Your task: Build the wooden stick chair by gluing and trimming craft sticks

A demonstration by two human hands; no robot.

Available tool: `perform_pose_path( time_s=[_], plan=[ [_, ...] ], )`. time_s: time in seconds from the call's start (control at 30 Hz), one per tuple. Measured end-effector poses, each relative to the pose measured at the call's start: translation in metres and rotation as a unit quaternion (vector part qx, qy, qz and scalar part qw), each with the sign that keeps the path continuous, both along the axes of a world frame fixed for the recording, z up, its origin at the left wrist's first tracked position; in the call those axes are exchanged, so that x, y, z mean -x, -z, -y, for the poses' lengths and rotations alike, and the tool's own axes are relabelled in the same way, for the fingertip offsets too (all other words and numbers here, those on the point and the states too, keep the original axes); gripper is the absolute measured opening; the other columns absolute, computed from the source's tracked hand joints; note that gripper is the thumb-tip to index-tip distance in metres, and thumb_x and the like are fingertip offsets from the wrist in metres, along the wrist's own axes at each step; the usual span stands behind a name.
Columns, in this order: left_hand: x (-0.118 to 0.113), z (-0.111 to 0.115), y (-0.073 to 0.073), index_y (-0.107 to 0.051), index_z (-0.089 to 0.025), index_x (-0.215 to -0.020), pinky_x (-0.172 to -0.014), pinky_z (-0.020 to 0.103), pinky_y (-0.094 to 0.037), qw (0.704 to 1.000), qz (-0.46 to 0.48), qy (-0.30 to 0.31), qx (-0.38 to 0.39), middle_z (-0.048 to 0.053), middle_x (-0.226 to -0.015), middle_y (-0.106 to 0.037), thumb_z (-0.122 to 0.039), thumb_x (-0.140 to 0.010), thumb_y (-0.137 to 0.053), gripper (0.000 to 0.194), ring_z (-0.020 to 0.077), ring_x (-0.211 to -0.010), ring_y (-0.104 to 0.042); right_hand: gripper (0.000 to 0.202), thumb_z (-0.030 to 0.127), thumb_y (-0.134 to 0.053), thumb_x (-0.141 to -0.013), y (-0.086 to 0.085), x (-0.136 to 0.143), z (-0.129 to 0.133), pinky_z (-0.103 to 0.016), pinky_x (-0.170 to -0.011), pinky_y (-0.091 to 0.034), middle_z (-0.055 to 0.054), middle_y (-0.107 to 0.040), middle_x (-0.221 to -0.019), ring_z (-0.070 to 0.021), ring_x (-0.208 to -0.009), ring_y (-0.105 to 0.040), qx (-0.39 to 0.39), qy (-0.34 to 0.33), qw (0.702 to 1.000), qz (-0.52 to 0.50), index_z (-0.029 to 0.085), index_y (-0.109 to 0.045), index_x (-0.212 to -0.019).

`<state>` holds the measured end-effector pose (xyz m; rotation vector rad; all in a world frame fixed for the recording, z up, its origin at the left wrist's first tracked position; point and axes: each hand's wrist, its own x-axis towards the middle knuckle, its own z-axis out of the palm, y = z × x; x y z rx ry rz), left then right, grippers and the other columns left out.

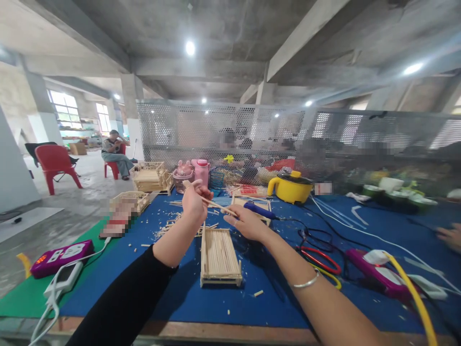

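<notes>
Both hands are raised over the middle of the blue-covered table. My left hand (194,204) is closed on one end of a thin wooden stick (218,205). My right hand (248,222) pinches the stick's other end. Just below them stands a small bed-like frame made of wooden sticks (220,254), with a slatted top and short posts. Behind my right hand lies a blue glue gun (260,210), its cord running right. Loose sticks and offcuts (173,228) are scattered left of the frame.
A yellow electric pot (291,187), pink bottle (201,173) and stick-built pieces (151,177) stand at the back. Purple power strips (63,257) lie at both sides, with cables on the right. A perforated metal screen (216,134) borders the table. Another person's hand (450,236) is far right.
</notes>
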<state>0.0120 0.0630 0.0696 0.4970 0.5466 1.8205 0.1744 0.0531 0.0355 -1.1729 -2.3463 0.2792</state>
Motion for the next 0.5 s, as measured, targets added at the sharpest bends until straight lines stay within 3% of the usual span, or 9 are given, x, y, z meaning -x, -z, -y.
perform_pose_path(
  time_s=[0.1,0.2,0.3,0.4,0.5],
  plan=[
    [0.002,-0.021,0.016,-0.048,-0.018,-0.071,-0.056,0.022,-0.047,0.999,-0.001,0.023,0.047,-0.008,-0.041,-0.037,-0.042,-0.095,-0.032,0.037,0.0066,-0.037,-0.043,0.025,0.028,-0.039,-0.093,0.011,0.001,-0.017,-0.024,-0.071,-0.039,-0.004,-0.068,-0.09,-0.0167,-0.085,-0.06,0.008,0.042,0.996,0.079,0.018,-0.063,-0.095],
    [0.011,-0.04,0.039,-0.047,-0.017,-0.068,-0.054,0.024,-0.047,0.993,-0.03,0.046,0.106,-0.004,-0.046,-0.048,-0.033,-0.089,-0.051,0.026,0.0085,-0.04,-0.049,0.029,0.039,-0.044,-0.091,0.026,-0.001,-0.028,-0.025,-0.067,-0.037,-0.008,-0.068,-0.088,-0.0205,-0.083,-0.061,0.011,0.083,0.99,0.114,0.017,-0.063,-0.088],
    [0.024,-0.051,0.06,-0.051,-0.015,-0.072,-0.055,0.024,-0.048,0.988,-0.059,0.051,0.136,0.0,-0.054,-0.057,-0.018,-0.085,-0.053,0.013,0.01,-0.047,-0.056,0.038,0.049,-0.04,-0.091,0.038,-0.004,-0.034,-0.026,-0.065,-0.036,-0.009,-0.069,-0.089,-0.022,-0.084,-0.062,0.012,0.108,0.985,0.135,0.018,-0.062,-0.087],
    [0.036,-0.053,0.071,-0.054,-0.014,-0.076,-0.059,0.023,-0.049,0.984,-0.088,0.062,0.14,0.003,-0.061,-0.063,-0.012,-0.083,-0.051,0.008,0.0111,-0.054,-0.061,0.039,0.048,-0.035,-0.093,0.044,-0.005,-0.036,-0.025,-0.067,-0.037,-0.009,-0.069,-0.093,-0.0219,-0.088,-0.063,0.004,0.116,0.984,0.136,0.019,-0.061,-0.092],
    [0.042,-0.05,0.075,-0.056,-0.013,-0.076,-0.062,0.028,-0.051,0.98,-0.124,0.079,0.137,0.008,-0.066,-0.066,-0.016,-0.086,-0.049,0.013,0.0152,-0.061,-0.064,0.034,0.042,-0.036,-0.094,0.046,-0.005,-0.035,-0.026,-0.069,-0.038,-0.008,-0.069,-0.096,-0.0213,-0.09,-0.063,-0.002,0.105,0.987,0.125,0.02,-0.061,-0.099]
  ],
)
